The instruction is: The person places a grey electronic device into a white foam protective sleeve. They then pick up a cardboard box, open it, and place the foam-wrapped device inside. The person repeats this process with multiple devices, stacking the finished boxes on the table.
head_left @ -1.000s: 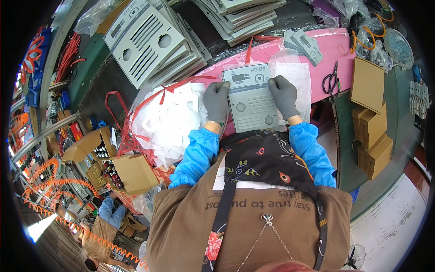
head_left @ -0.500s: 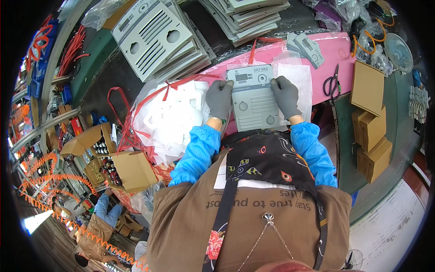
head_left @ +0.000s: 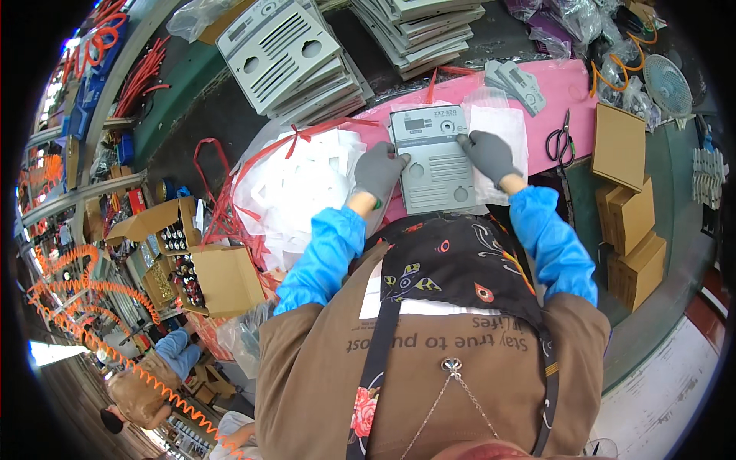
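A flat grey front panel (head_left: 437, 178) with slots, round holes and a dark window lies in front of me, above my dark patterned apron. My left hand (head_left: 379, 170), in a grey glove, is closed at the panel's left edge. At its upper right edge, my gloved right hand (head_left: 491, 157) pinches it. Beneath and beside the panel are a white sheet (head_left: 506, 126) and a pink mat (head_left: 569, 96). A clear bag of white cut pieces (head_left: 299, 199) sits left of my left hand.
Stacked grey panels (head_left: 280, 57) and another pile (head_left: 418, 34) stand at the back. Small grey plates (head_left: 521, 86) lie on the mat, near black scissors (head_left: 562, 143). Cardboard boxes (head_left: 632, 218) line the right; an open carton (head_left: 226, 280) stands left. A fan (head_left: 667, 84) is far right.
My left hand has slid down the panel's left edge from its upper corner. My right hand stays near the upper right edge, its wrist swung outward. The view has shifted slightly.
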Motion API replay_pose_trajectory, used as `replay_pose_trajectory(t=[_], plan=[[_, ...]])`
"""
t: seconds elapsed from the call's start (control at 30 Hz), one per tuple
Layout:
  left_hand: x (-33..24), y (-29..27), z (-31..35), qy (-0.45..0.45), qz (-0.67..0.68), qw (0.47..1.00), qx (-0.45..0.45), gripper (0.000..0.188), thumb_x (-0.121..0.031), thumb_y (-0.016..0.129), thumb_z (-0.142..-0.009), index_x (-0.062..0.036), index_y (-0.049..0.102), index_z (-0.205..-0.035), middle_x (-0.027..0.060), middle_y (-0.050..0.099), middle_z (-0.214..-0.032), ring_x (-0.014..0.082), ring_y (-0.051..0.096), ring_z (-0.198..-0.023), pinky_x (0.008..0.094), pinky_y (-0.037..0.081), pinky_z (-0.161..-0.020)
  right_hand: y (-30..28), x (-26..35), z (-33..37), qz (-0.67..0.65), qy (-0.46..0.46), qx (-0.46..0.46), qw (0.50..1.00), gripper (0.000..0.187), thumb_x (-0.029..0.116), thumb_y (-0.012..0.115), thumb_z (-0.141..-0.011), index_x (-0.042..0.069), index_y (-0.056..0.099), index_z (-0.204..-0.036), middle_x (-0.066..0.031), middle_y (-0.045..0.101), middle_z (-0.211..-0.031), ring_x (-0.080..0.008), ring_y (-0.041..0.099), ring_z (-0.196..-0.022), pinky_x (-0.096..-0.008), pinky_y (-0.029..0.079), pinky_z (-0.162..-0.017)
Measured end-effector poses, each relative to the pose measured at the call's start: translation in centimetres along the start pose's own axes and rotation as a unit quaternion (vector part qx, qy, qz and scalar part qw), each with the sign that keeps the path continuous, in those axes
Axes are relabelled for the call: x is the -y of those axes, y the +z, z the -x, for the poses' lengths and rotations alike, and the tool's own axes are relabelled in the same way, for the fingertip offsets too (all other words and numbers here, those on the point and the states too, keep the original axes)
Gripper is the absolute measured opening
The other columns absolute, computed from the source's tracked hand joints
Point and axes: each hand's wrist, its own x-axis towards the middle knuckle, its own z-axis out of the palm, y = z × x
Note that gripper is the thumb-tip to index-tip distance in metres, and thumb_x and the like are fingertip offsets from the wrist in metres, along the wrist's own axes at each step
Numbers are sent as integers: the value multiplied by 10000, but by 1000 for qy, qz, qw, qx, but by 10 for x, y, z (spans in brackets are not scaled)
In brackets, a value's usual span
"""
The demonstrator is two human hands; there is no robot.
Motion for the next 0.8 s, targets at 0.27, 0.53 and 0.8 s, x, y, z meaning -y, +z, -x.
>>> replay_pose_trajectory(t=[0.27, 0.53, 0.8], plan=[[-34, -5, 25, 16, 171, 984, -39, 464, -271, 762, -797, -22, 634, -1167, 136, 698, -1033, 245, 689, -854, 356, 529, -763, -18, 5, 46, -220, 59, -27, 973, 544, 514, 599, -887, -11, 646, -1022, -202, 691, -910, -334, 677, -871, -420, 504, -775], [-85, -38, 77, 404, 67, 876, -254, 162, 30, 677, -772, -77, 661, -892, 69, 645, -934, 236, 651, -792, 319, 518, -688, -89, -5, 100, -190, -317, -278, 887, 324, 26, 669, -742, 70, 575, -1048, -128, 604, -1106, -326, 635, -941, -365, 525, -779], [-101, -52, 89, 361, 207, 865, -282, 297, -171, 685, -880, -86, 636, -1161, 124, 672, -955, 262, 634, -870, 362, 500, -776, -90, 3, 92, -555, -223, -106, 794, 292, 187, 723, -898, -15, 617, -1079, -19, 602, -856, -74, 552, -707, -227, 457, -634]])
